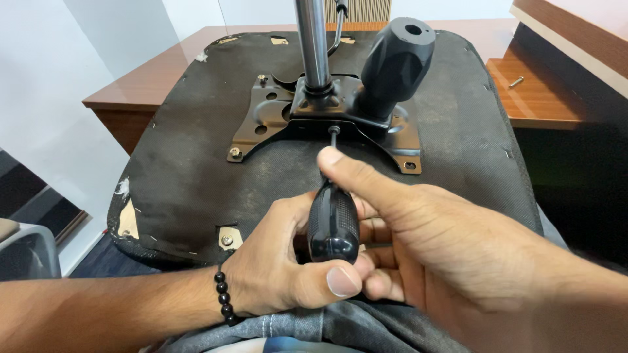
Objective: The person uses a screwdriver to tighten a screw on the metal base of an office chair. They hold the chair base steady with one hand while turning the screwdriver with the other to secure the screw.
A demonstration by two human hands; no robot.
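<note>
An upturned chair seat (pixel 190 150) with a black fabric underside lies in front of me. A black metal mounting plate (pixel 275 121) is bolted to its middle, with a chrome gas cylinder (pixel 314 46) rising from it and a big black knob (pixel 396 62) at its right. Both my hands wrap a screwdriver (pixel 333 222) with a black ribbed handle. My left hand (pixel 275 261) cups the handle from the left and below. My right hand (pixel 405 242) grips it from the right, thumb laid along the shaft. The tip meets a screw at the plate's front edge.
The seat rests on a brown wooden desk (pixel 140 82). A loose bolt (pixel 516 82) lies on a lower wooden shelf at the right. A white wall stands at the left, with part of a grey chair (pixel 29 252) at the lower left.
</note>
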